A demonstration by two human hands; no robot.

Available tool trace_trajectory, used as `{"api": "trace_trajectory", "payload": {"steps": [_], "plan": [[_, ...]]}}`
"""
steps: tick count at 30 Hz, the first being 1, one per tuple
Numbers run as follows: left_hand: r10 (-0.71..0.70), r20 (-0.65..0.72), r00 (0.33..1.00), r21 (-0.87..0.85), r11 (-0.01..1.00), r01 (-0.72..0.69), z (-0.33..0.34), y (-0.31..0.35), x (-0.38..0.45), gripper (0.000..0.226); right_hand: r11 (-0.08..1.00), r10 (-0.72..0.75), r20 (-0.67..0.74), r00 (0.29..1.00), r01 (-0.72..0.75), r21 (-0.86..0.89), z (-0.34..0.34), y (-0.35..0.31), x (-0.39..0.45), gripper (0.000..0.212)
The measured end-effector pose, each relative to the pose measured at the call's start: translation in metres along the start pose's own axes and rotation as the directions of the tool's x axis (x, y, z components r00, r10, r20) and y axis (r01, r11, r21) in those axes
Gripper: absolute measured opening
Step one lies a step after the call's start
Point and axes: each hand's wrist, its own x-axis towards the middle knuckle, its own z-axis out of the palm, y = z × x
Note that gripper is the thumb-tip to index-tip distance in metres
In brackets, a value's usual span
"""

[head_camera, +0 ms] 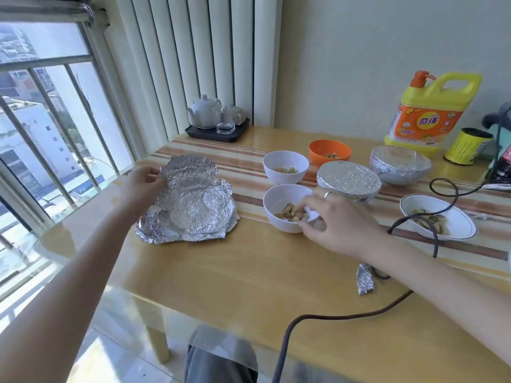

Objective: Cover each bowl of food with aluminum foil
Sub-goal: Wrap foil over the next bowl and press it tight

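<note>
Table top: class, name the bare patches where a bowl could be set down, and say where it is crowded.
Free: the near table edge, between the foil sheets and the foil scrap; also the strip between the sheets and the tea tray. Crowded: the right half, with bowls, foil-covered bowls, plate and cable.

Right hand (336, 217) hides near bowl's (276, 208) 3 o'clock rim; kettle (502, 145) cut off at 3 o'clock edge.

A single wide-angle view is given from head height, directed forward and down across the worktop (249, 272). Both forearms are seen entering from the lower corners, near the lens. The window (41, 120) is placed at left, the wall behind.
</note>
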Motion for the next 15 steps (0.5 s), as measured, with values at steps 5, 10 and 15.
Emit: {"api": "trace_trajectory", "payload": {"steps": [5, 10, 15], "plan": [[-0.005, 0.012, 1.000, 0.103, 0.995, 0.004, 0.003, -0.008, 0.000, 0.037, 0.962, -0.271, 0.178, 0.946, 0.263, 0.067, 0.016, -0.071, 0.032, 0.055], [-0.003, 0.035, 0.999, 0.165, 0.986, -0.003, 0.007, -0.009, -0.009, 0.047, 0.923, -0.314, 0.414, 0.854, 0.377, -0.078, 0.072, -0.106, 0.071, 0.052], [0.026, 0.064, 0.998, 0.214, 0.976, -0.039, 0.006, -0.008, -0.014, 0.045, 0.967, -0.229, 0.240, 0.943, 0.193, 0.164, 0.074, -0.097, 0.069, 0.028]]}}
